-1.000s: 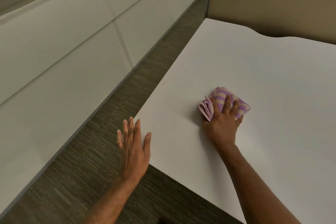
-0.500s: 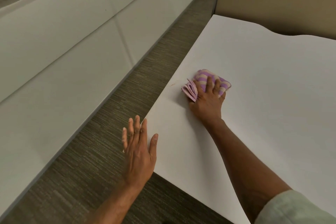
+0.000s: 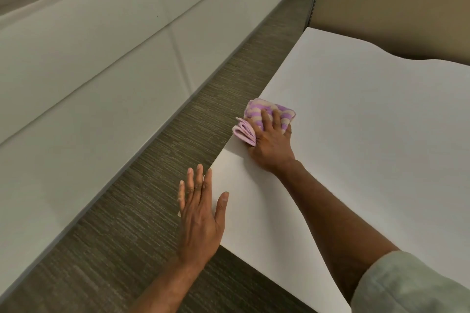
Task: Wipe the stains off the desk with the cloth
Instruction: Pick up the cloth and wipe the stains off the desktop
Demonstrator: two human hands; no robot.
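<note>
Broadly, a white panelled wall point(image 3: 89, 58) fills the left of the view, running from near to far. A white table point(image 3: 368, 134) takes up the right side, its far edge cut in a wavy line. Between the two runs a strip of grey-brown streaked floor point(image 3: 152, 211). A beige partition point(image 3: 394, 2) stands behind the table at the far right. The person's right arm reaches in from the near right corner, with a pale sleeve point(image 3: 407, 284) covering the upper part, and lies diagonally across the table towards its left edge. The left hand point(image 3: 201, 218) is at the table's near left corner, palm down. Its fingers point(image 3: 199, 180) are straight and close together, and the thumb is spread out to the right. The thumb lies over the table top while the fingers overhang the edge above the floor, and it is not clear whether the hand touches the surface. It holds nothing. The right hand point(image 3: 272, 145) sits further along the left edge. Its fingers point(image 3: 276, 122) are bent over the top of the cloth point(image 3: 256, 114), holding it pressed down on the table. The cloth is bunched, striped purple and cream, with pink folded layers showing at its left side. It lies at the table's left edge, roughly midway along it.
</note>
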